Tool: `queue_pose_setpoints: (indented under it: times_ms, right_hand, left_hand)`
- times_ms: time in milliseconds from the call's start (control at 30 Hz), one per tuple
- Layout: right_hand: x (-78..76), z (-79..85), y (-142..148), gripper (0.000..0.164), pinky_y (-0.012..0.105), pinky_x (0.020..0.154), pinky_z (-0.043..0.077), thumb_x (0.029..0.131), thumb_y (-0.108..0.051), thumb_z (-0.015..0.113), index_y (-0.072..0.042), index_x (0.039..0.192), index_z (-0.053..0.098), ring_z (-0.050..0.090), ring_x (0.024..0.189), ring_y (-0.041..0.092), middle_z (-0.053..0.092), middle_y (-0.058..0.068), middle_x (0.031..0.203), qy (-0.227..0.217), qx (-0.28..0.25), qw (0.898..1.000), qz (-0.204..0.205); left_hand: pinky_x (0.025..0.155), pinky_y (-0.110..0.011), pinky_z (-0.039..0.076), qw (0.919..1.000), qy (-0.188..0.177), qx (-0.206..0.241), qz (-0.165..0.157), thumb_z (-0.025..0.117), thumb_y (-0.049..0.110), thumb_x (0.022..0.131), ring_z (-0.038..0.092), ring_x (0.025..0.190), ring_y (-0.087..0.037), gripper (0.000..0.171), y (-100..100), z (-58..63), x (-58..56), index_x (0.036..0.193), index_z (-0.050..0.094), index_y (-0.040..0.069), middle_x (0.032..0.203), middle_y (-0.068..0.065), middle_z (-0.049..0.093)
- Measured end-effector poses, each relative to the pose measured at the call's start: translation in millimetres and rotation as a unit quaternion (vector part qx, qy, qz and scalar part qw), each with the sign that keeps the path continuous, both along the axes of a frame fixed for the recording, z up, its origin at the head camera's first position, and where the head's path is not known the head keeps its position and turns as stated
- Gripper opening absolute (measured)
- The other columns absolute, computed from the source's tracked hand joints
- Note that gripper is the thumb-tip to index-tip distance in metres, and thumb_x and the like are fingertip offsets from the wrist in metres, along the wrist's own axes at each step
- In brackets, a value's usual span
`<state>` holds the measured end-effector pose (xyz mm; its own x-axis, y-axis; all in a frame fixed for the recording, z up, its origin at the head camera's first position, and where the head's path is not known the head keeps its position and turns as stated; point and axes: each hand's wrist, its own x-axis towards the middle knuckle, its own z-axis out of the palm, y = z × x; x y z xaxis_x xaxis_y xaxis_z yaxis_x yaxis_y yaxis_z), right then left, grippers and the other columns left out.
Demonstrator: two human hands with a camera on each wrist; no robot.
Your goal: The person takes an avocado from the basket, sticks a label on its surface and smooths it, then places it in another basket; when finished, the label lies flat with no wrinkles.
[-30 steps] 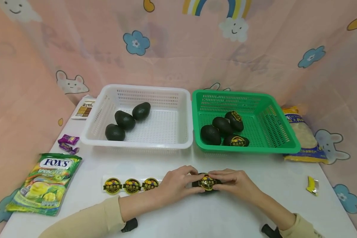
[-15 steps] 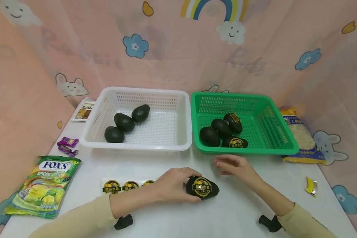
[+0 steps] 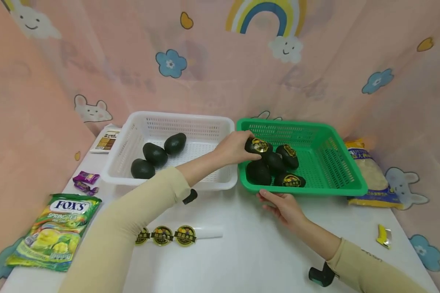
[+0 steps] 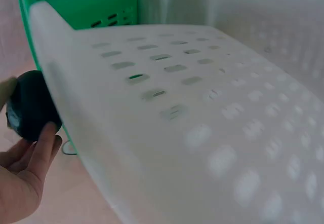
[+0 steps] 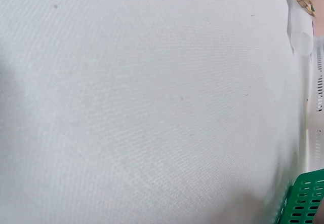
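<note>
My left hand grips a dark avocado with a black-and-gold round sticker on it, over the left side of the green basket. The left wrist view shows the same avocado between thumb and fingers, beyond the white basket's wall. Below it in the green basket lie several avocados, two showing stickers, among them a stickered avocado near the front. My right hand is at that basket's front rim, fingertips right at the edge and fingers loosely bent. Only a sliver of it shows in the right wrist view.
A white basket with three plain avocados stands left of the green one. In front lies a strip of round stickers. A candy bag, purple sweets, a yellow wrapper and a grain bag edge the table.
My left hand has carried the stickered avocado from the table up over the green basket. My right hand let go of it, drew back and came to the basket's front rim.
</note>
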<state>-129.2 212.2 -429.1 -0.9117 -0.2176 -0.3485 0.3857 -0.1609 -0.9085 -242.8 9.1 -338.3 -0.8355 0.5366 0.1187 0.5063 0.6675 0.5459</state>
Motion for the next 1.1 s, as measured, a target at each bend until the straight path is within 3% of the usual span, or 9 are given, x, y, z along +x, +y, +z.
queue_pose_setpoints:
  times_ms: [100,200,400,567,733,833,933,1033,1100]
  right_hand:
    - [0.0,-0.4,1.6,0.017,0.023,0.079,0.055,0.097,-0.016,0.063,-0.018,0.089,0.078,0.065,0.095,0.010,0.073,-0.002,0.091,0.005,0.004,1.000,0.003]
    - [1.3,-0.7,0.3,0.015,0.024,0.079,0.055,0.096,-0.017,0.064,-0.016,0.089,0.077,0.065,0.097,0.012,0.073,-0.001,0.091,-0.001,0.003,1.000,-0.006]
    - [0.6,-2.1,0.2,0.013,0.025,0.078,0.055,0.095,-0.018,0.066,-0.014,0.088,0.077,0.064,0.095,0.011,0.071,0.000,0.089,-0.002,0.007,1.000,-0.016]
    - [1.9,-1.1,-1.3,0.013,0.023,0.076,0.055,0.095,-0.017,0.066,-0.010,0.091,0.075,0.063,0.089,0.009,0.070,-0.001,0.087,-0.003,0.008,1.000,-0.016]
    - [9.1,4.1,-9.3,0.024,0.025,0.076,0.056,0.095,-0.017,0.065,0.000,0.111,0.070,0.063,0.092,0.013,0.070,0.002,0.096,0.012,0.042,0.995,0.086]
    - [8.0,21.4,-27.1,0.031,0.030,0.076,0.056,0.094,-0.020,0.067,0.001,0.117,0.068,0.062,0.095,0.021,0.069,0.009,0.102,0.056,0.096,0.973,0.205]
    - [-10.2,57.5,-57.6,0.029,0.038,0.079,0.056,0.094,-0.022,0.068,-0.003,0.115,0.069,0.062,0.097,0.029,0.068,0.015,0.107,0.129,0.141,0.933,0.305]
    - [-46.8,99.1,-97.0,0.025,0.042,0.086,0.054,0.095,-0.023,0.065,-0.009,0.115,0.069,0.061,0.102,0.030,0.066,0.013,0.113,0.206,0.170,0.885,0.382]
    - [-76.0,119.9,-125.2,0.025,0.040,0.090,0.052,0.097,-0.022,0.063,-0.010,0.118,0.067,0.060,0.105,0.027,0.066,0.008,0.116,0.237,0.183,0.858,0.418]
  left_hand:
    - [0.090,-0.030,0.050,0.9999,-0.007,0.005,0.015,0.073,0.036,0.089,0.060,0.110,-0.020,0.056,2.2,-6.9,-7.5,0.132,0.056,0.005,0.124,-0.010,0.062]
    - [0.088,-0.028,0.049,0.9988,-0.007,0.047,-0.005,0.069,0.029,0.092,0.060,0.108,-0.019,0.043,-6.2,-13.9,1.2,0.127,0.060,0.005,0.121,-0.008,0.064]
    - [0.073,-0.025,0.054,0.9802,-0.028,0.163,-0.109,0.067,0.013,0.092,0.064,0.082,-0.009,0.012,-41.0,-26.0,55.3,0.101,0.074,0.007,0.094,0.002,0.071]
    - [0.064,-0.030,0.058,0.9531,-0.199,0.184,-0.134,0.065,0.019,0.095,0.068,0.080,-0.018,0.016,-86.9,-51.4,103.8,0.104,0.073,0.008,0.097,-0.001,0.072]
    - [0.077,-0.033,0.057,0.9078,-0.345,0.238,-0.004,0.060,0.030,0.099,0.063,0.102,-0.027,0.041,-138.2,-79.1,123.9,0.125,0.062,0.000,0.115,-0.015,0.066]
    - [0.085,-0.033,0.055,0.8651,-0.383,0.307,0.104,0.058,0.040,0.098,0.062,0.107,-0.027,0.051,-158.3,-84.5,124.6,0.126,0.060,-0.002,0.118,-0.017,0.064]
    - [0.088,-0.032,0.053,0.8301,-0.392,0.363,0.162,0.060,0.044,0.096,0.063,0.104,-0.022,0.051,-167.2,-84.4,122.5,0.118,0.065,-0.002,0.116,-0.014,0.066]
    - [0.088,-0.032,0.053,0.8100,-0.399,0.393,0.175,0.062,0.041,0.095,0.064,0.100,-0.017,0.045,-168.5,-84.7,121.4,0.112,0.069,0.000,0.111,-0.011,0.069]
    - [0.087,-0.032,0.054,0.8055,-0.402,0.398,0.177,0.063,0.039,0.095,0.064,0.097,-0.015,0.042,-168.1,-86.5,122.1,0.111,0.069,0.001,0.110,-0.010,0.070]
